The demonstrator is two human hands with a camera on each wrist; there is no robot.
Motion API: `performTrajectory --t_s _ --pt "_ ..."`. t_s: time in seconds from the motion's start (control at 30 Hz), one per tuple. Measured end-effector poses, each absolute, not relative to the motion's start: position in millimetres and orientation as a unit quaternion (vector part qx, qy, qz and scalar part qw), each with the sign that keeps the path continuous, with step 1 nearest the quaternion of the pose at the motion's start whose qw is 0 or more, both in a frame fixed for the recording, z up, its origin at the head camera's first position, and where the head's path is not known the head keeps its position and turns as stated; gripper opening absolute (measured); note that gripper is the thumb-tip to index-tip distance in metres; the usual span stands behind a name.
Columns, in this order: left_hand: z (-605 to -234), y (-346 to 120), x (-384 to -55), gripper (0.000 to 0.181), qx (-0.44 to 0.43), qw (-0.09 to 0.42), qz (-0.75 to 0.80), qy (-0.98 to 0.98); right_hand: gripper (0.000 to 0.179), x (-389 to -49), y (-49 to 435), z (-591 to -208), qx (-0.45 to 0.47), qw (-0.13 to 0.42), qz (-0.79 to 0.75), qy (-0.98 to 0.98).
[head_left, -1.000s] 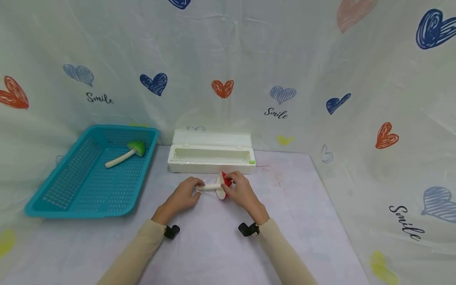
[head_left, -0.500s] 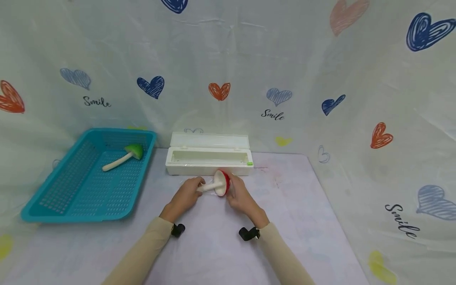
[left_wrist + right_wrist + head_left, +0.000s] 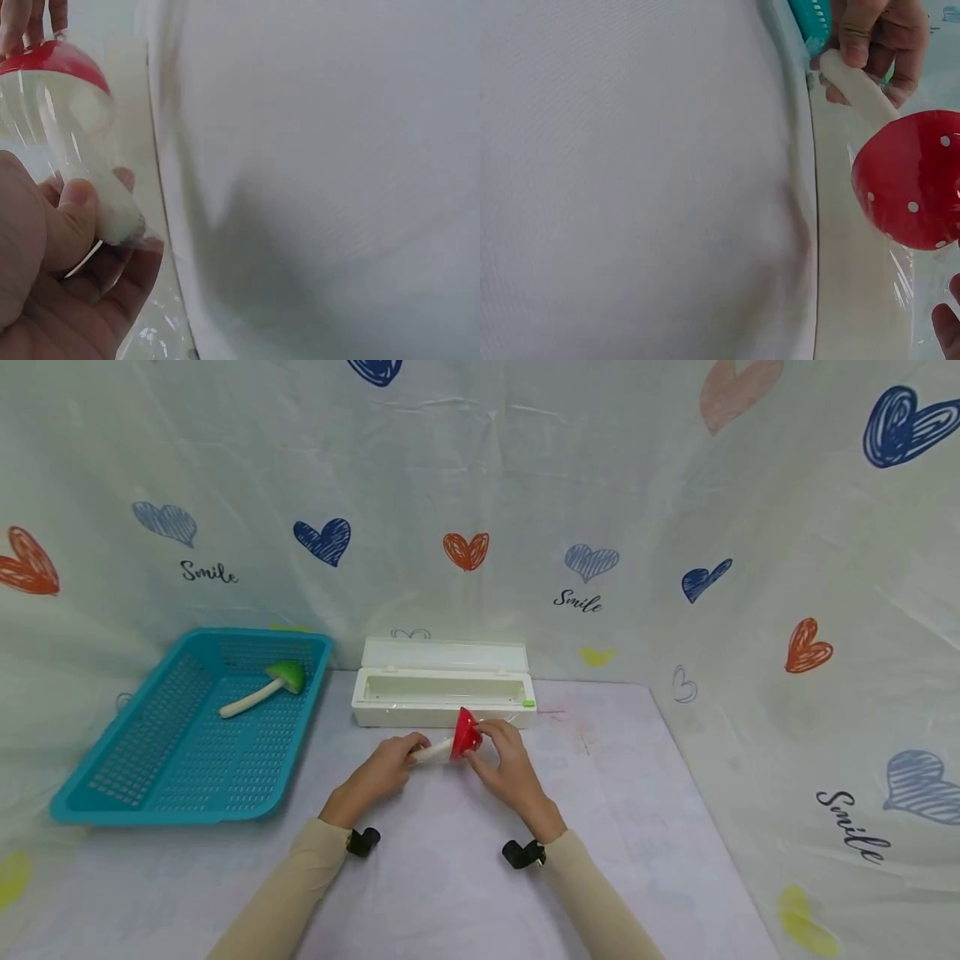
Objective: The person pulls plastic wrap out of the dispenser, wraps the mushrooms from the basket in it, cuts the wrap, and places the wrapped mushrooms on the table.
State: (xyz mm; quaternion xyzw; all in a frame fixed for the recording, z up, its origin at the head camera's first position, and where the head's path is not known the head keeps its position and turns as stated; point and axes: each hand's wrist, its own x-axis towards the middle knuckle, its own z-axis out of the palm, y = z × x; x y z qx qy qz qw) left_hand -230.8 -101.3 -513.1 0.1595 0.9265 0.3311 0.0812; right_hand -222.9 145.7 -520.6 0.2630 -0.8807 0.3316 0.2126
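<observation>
A toy mushroom with a white-dotted red cap (image 3: 911,180) and a white stem (image 3: 432,752) is held in front of the open dispenser. Clear plastic film lies around it, shiny in the left wrist view and gathered beyond the stem's end. My left hand (image 3: 382,772) grips that end, thumb on top and fingers beneath. At the cap, my right hand (image 3: 513,772) has thumb and index finger on its edges. Only a few right fingertips (image 3: 945,330) show in the right wrist view, partly cut off by the frame.
Behind the hands stands a white film dispenser box (image 3: 442,718), lid (image 3: 442,654) raised. To the left is a blue plastic basket (image 3: 292,752) holding a green-capped toy mushroom (image 3: 287,675). A curtain printed with hearts (image 3: 466,552) hangs behind the white table (image 3: 600,827).
The red-capped mushroom has turned, so its red top now faces the head camera instead of the white underside. My right fingers have shifted on the cap; my left hand keeps its grip on the stem.
</observation>
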Motion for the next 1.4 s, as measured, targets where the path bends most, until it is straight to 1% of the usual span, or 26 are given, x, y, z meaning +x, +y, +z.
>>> performTrajectory --t_s 0.17,0.23,0.3,0.4,0.5,0.63,0.73,0.87,0.93,1.07,1.2,1.4 --pt "-503.8 -108.3 -235.9 0.032 0.207 0.077 0.336 0.916 0.085 -228.2 141.1 -514.9 0.293 0.21 0.235 -0.903" --pt "-500.3 -109.5 -237.9 0.032 0.226 0.071 0.338 0.911 0.095 -231.7 138.1 -514.2 0.288 0.209 0.19 -0.915" --pt "-497.7 -109.5 -239.1 0.031 0.245 0.062 0.333 0.908 0.101 -234.8 135.0 -512.9 0.287 0.206 0.17 -0.92" --pt "-495.7 -107.5 -238.7 0.03 0.26 0.043 0.329 0.907 0.099 -239.7 131.2 -511.6 0.286 0.205 0.187 -0.917" --pt "-496.0 -105.4 -234.7 0.028 0.255 0.027 0.343 0.904 0.095 -242.9 129.3 -511.0 0.276 0.192 0.228 -0.914" --pt "-498.5 -102.9 -229.4 0.041 0.241 -0.002 0.363 0.9 0.092 -245.1 129.5 -510.7 0.258 0.168 0.277 -0.91" --pt "-501.5 -102.5 -227.4 0.05 0.237 -0.048 0.362 0.9 0.091 -245.3 129.8 -509.3 0.257 0.153 0.309 -0.903" --pt "-502.2 -105.4 -225.0 0.052 0.249 -0.119 0.357 0.892 0.091 -242.9 131.5 -504.4 0.269 0.146 0.339 -0.89" --pt "-500.5 -108.2 -223.7 0.049 0.266 -0.15 0.356 0.883 0.091 -240.9 133.0 -500.2 0.276 0.146 0.342 -0.887" --pt "-495.3 -111.7 -222.8 0.038 0.307 -0.204 0.348 0.862 0.087 -238.7 136.5 -491.6 0.292 0.159 0.335 -0.881" --pt "-492.0 -111.9 -223.7 0.028 0.335 -0.243 0.346 0.842 0.087 -238.2 138.6 -485.9 0.303 0.177 0.337 -0.874" --pt "-482.0 -112.9 -226.0 0.025 0.349 -0.283 0.329 0.831 0.09 -239.5 136.4 -474.7 0.307 0.203 0.353 -0.86"
